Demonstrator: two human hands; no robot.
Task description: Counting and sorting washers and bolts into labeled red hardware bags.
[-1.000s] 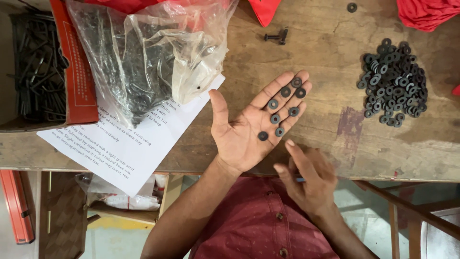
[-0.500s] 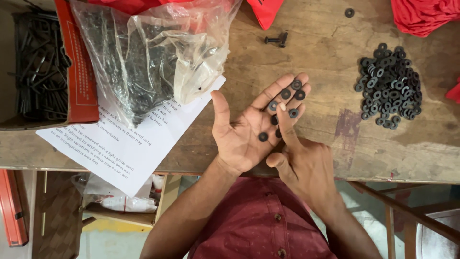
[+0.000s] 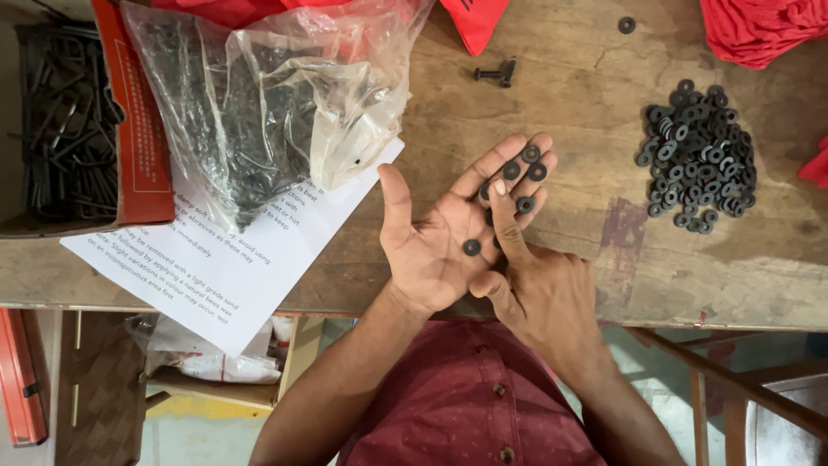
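Head view, going from the left side to the right: a box (image 3: pixel 60 121) with a red edge sits at the far left of the counter (image 3: pixel 552 95), and it is full of thin dark metal pieces. Next to it lies a clear plastic bag (image 3: pixel 259 112) with more dark pieces inside, and the bag rests on a white sheet of paper (image 3: pixel 216 276) that hangs over the counter's front edge. In the middle is the left hand (image 3: pixel 448 233), flat and wide open with the palm up. Small black rings (image 3: pixel 524 173) lie on its fingers, and one more sits down on the palm. The right hand (image 3: pixel 539 289) is just beside it and touching it. A second ago the right hand was lower and off to the side, away from the rings. Now it has come up, and its pointing finger (image 3: pixel 504 220) is stretched out and pressing down among the rings on the left fingers, with the other fingers curled in. It is not pinching or holding any ring yet. It looks like the person is poking or counting the rings one by one. Farther right, a big pile of black rings (image 3: pixel 699 160) sits on the counter, well apart from the hands. A small dark bolt (image 3: pixel 496 74) lies near the top, and red cloth (image 3: pixel 759 30) is in the top right corner.
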